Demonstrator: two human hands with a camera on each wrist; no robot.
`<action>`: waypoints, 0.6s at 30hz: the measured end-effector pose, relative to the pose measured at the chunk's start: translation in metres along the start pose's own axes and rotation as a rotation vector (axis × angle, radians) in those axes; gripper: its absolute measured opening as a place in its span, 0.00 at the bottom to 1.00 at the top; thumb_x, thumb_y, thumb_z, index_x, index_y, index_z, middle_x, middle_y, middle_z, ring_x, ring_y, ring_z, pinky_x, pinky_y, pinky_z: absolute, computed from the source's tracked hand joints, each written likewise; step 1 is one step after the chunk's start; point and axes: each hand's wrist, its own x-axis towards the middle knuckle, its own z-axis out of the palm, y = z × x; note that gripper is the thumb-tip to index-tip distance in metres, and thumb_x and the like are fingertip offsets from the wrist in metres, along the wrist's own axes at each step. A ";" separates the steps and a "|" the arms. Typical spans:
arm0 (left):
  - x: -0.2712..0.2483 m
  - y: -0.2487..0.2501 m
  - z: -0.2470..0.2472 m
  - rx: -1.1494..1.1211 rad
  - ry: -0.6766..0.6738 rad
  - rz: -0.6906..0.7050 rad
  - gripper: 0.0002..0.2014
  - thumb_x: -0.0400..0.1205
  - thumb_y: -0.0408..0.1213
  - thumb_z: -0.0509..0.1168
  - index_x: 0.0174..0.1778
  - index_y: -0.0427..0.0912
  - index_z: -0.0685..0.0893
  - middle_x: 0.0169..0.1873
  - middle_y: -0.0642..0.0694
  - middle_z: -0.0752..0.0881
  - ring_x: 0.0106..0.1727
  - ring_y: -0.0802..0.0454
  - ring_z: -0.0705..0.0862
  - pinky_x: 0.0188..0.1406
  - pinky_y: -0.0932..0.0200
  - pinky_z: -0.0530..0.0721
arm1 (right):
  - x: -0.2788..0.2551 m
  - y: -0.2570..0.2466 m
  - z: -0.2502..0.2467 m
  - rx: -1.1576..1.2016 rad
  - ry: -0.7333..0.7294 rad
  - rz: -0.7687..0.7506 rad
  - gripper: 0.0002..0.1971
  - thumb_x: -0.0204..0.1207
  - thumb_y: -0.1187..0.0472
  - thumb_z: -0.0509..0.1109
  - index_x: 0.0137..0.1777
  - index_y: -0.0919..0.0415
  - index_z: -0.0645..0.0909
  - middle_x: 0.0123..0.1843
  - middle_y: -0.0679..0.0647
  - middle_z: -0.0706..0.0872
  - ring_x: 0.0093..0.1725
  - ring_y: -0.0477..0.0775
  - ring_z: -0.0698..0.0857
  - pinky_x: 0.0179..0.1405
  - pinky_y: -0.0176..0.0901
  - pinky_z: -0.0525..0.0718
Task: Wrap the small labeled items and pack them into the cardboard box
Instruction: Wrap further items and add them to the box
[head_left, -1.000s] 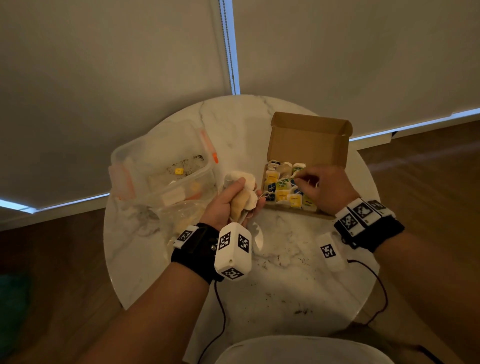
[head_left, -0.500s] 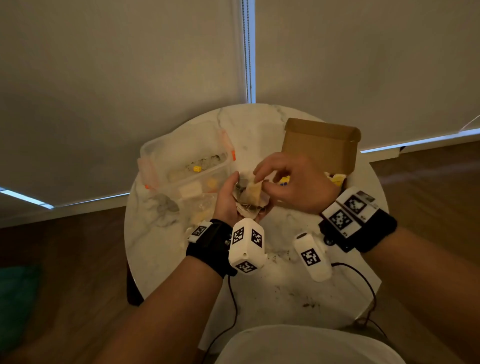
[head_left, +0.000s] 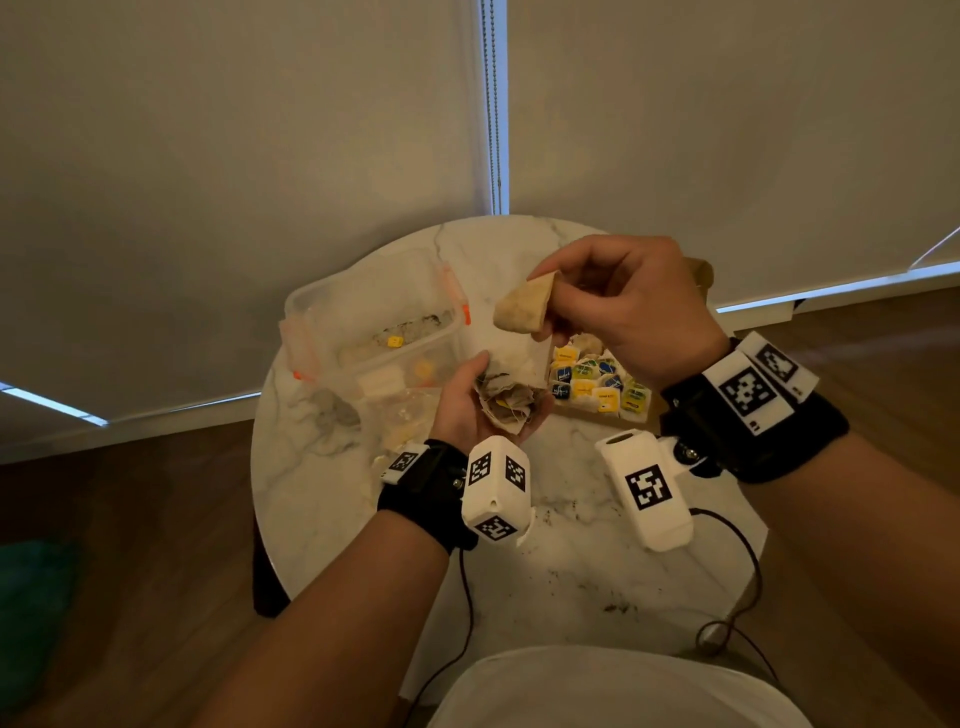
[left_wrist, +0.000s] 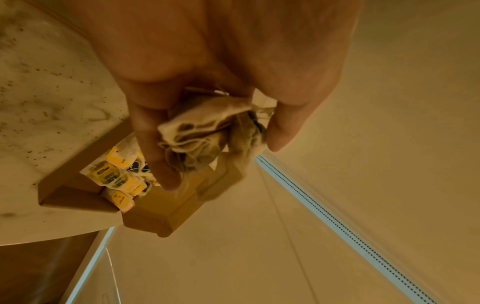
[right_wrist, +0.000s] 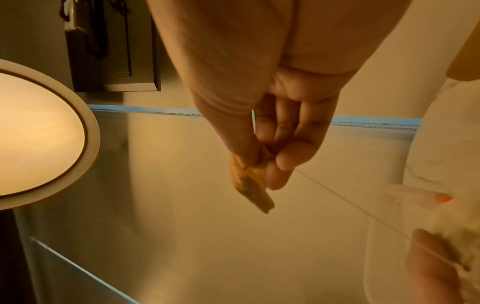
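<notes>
Pinching one tea bag (head_left: 522, 307) in right hand (head_left: 631, 306); left hand (head_left: 470, 402) clutching crumpled bunch (head_left: 511, 399). Light, soft, tearable paper; better held at edges.

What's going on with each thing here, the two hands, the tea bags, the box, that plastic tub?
Right hand: raised, pinching one tea bag.
Left hand: cupped around a bunch of tea bags.
String: stretched between the hands.
Cardboard box: open, holding labeled tea bags.
Plastic tub: open, nearly emptied.
Table: speckled with dark crumbs.

Plastic tub (head_left: 374, 322) left of cardboard box (head_left: 597, 410) on table (head_left: 571, 582).
</notes>
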 end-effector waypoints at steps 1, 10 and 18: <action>0.000 0.000 0.000 0.011 0.000 0.002 0.17 0.85 0.47 0.62 0.50 0.34 0.84 0.37 0.36 0.90 0.41 0.41 0.87 0.42 0.49 0.90 | 0.000 -0.002 0.001 0.014 -0.002 0.006 0.05 0.78 0.75 0.70 0.51 0.74 0.85 0.36 0.69 0.88 0.33 0.65 0.89 0.32 0.43 0.88; 0.005 -0.001 -0.006 -0.011 -0.021 -0.085 0.18 0.81 0.46 0.67 0.51 0.31 0.80 0.35 0.35 0.85 0.37 0.43 0.84 0.38 0.54 0.86 | 0.004 -0.013 0.008 0.188 -0.016 0.007 0.04 0.79 0.73 0.69 0.49 0.73 0.84 0.34 0.64 0.90 0.33 0.65 0.89 0.32 0.43 0.86; 0.011 0.004 -0.015 -0.023 0.030 -0.081 0.21 0.76 0.42 0.74 0.58 0.35 0.78 0.39 0.36 0.83 0.37 0.43 0.84 0.34 0.55 0.88 | 0.011 -0.017 -0.003 0.126 0.016 -0.074 0.05 0.80 0.72 0.68 0.48 0.68 0.86 0.30 0.56 0.86 0.25 0.48 0.79 0.24 0.41 0.76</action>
